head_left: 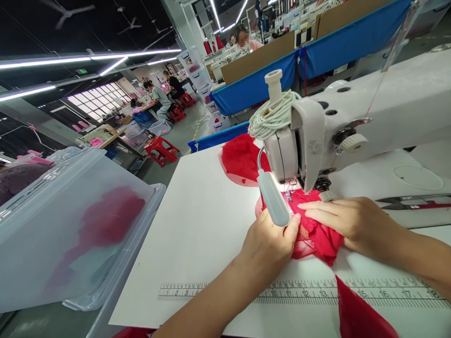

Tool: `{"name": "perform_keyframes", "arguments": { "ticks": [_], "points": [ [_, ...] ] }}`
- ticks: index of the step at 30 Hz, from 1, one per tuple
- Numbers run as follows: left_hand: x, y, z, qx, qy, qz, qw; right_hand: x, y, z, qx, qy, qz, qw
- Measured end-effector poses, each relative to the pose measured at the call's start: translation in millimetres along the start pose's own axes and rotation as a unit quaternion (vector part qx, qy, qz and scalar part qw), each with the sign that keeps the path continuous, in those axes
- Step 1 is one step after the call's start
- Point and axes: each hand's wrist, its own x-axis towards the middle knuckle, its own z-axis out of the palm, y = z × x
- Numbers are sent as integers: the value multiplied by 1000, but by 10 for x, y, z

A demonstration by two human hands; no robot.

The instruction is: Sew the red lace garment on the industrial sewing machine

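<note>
A red lace piece (317,232) lies on the white sewing table (204,220) under the head of a white sewing machine (352,126). My left hand (269,244) is closed, pinching the near left edge of the lace just below the machine's small lamp (273,199). My right hand (347,218) lies flat on the lace with fingers stretched toward the needle area, pressing it down. A strip of red fabric (355,310) trails off the table's front edge. More red fabric (241,159) is piled behind the machine.
A clear plastic bin (70,225) holding red fabric stands at the left. Thread snips (412,203) lie on the machine bed at the right. A printed ruler (299,291) runs along the table front. Other people work at far tables beside red stools (160,148).
</note>
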Motion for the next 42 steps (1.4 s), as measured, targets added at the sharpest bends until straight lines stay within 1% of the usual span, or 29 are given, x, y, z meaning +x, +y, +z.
{"name": "perform_keyframes", "arguments": {
  "ticks": [3,7,13,18,21,25,26,28,29,31,32,33,35,37,38,40,42],
  "points": [
    [-15,-9,12,-10,-6,3,1000,-32,4,34,5,1,22,1000],
    [-21,-16,18,-34,-29,-12,999,-36,25,37,4,-20,7,1000],
    [-22,-45,11,-53,-55,-25,997,-63,47,64,20,-29,35,999],
    [16,-69,-20,-57,-48,-19,997,-33,14,31,17,-38,43,998],
    [43,-30,-24,-41,-37,1,998,3,-33,-10,2,-33,41,999],
    [50,62,-51,-26,-17,27,999,-6,-94,-32,21,-25,-3,999],
    [51,70,-77,-31,-26,22,999,-18,-104,-29,37,-26,-8,999],
    [58,48,-152,-69,-73,3,995,-42,-119,-18,63,-22,11,998],
    [65,19,-196,-103,-105,-11,989,-50,-124,-12,70,-15,29,997],
    [85,-49,-272,-184,-171,-34,967,-53,-124,-8,78,-14,49,996],
    [97,-76,-296,-210,-196,-40,957,-49,-121,-12,80,-13,53,995],
    [109,-91,-308,-214,-212,-45,952,-43,-115,-18,81,-12,55,995],
    [130,-77,-296,-170,-215,-51,960,-36,-97,-33,81,-4,59,995],
    [150,-21,-255,-115,-193,-63,972,-47,-76,-32,79,-11,60,995],
    [160,6,-232,-111,-183,-79,974,-61,-68,-22,75,-12,65,995],
    [181,27,-202,-144,-173,-118,967,-93,-66,13,70,7,89,994],
    [207,-12,-203,-199,-170,-144,954,-109,-87,47,89,21,109,990]
  ]
}}
